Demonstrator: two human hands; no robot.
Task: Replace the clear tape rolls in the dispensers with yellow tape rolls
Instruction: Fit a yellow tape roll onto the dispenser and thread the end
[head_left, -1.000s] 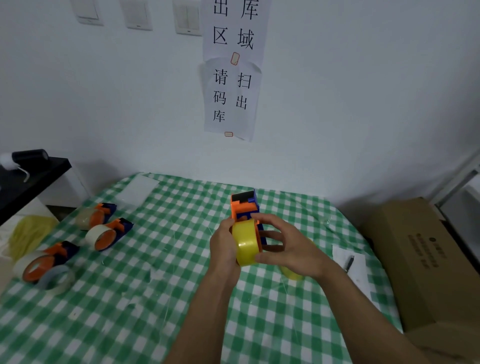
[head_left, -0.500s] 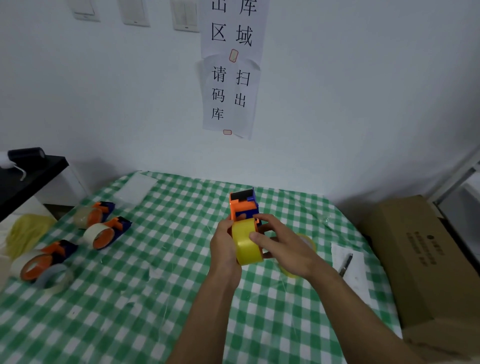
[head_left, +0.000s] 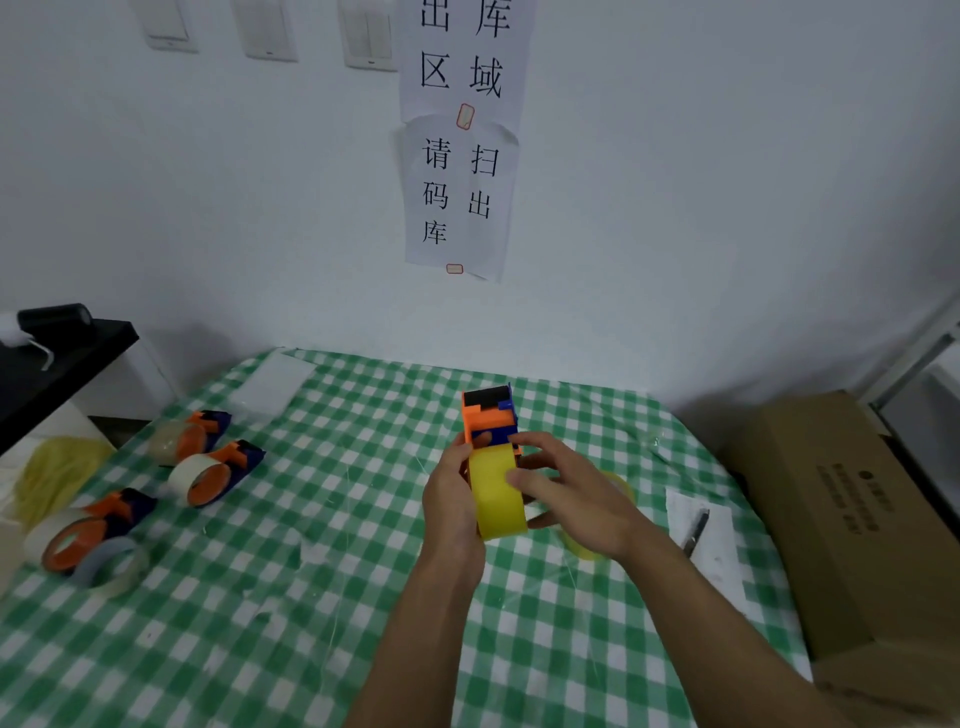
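An orange and blue tape dispenser (head_left: 489, 415) is held upright above the green checked table (head_left: 322, 519), with a yellow tape roll (head_left: 500, 506) seated on it. My left hand (head_left: 451, 496) grips the dispenser and roll from the left side. My right hand (head_left: 569, 493) curls around the roll from the right, thumb on its outer face. Three more dispensers holding clear rolls lie at the left: one at the back (head_left: 182, 436), one in the middle (head_left: 213, 475), one at the front (head_left: 78, 535). A loose clear roll (head_left: 111, 569) lies beside the front one.
Another yellow tape roll (head_left: 605, 514) lies on the table, mostly hidden behind my right hand. A white paper with a pen (head_left: 698, 530) sits at the right. A cardboard box (head_left: 852, 519) stands past the right edge, a black shelf (head_left: 57, 358) at the left.
My right thumb has shifted onto the outer face of the yellow roll. The dispenser and roll stay in the same place between both hands.
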